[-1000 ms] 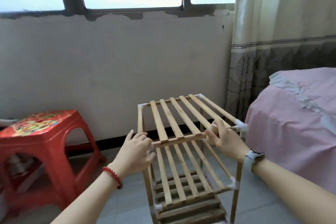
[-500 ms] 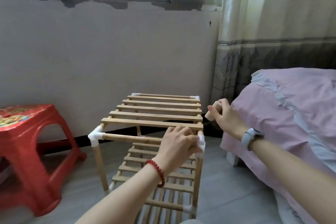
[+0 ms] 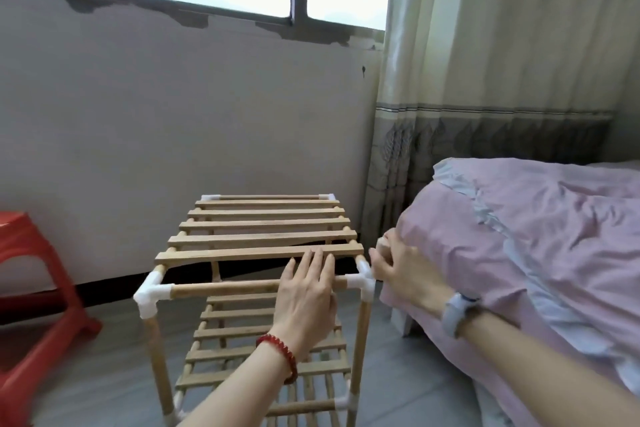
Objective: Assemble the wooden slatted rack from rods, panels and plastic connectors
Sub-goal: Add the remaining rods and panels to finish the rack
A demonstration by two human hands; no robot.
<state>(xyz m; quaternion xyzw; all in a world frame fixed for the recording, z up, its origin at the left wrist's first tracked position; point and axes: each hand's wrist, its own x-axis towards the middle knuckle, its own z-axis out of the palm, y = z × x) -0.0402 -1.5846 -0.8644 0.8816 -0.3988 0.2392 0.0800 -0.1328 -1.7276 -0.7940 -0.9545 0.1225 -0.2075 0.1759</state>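
Note:
The wooden slatted rack [image 3: 256, 239] stands upright on the floor in front of me, with a slatted top panel, lower slatted shelves and white plastic connectors [image 3: 150, 295] at its corners. My left hand [image 3: 306, 295] lies flat with straight fingers across the front top rod and the nearest slat. My right hand [image 3: 398, 270] sits at the rack's front right corner connector [image 3: 362, 279], fingers curled; what they hold is hidden.
A bed with a pink cover [image 3: 526, 253] is close on the right, almost touching the rack. A red plastic stool [image 3: 31, 305] stands at the left. A wall [image 3: 173, 114], window and curtain [image 3: 485, 80] lie behind.
The rack has been turned so its slats run crosswise. My left hand went from gripping the front rod to lying flat on it. My right hand came down to the front right corner.

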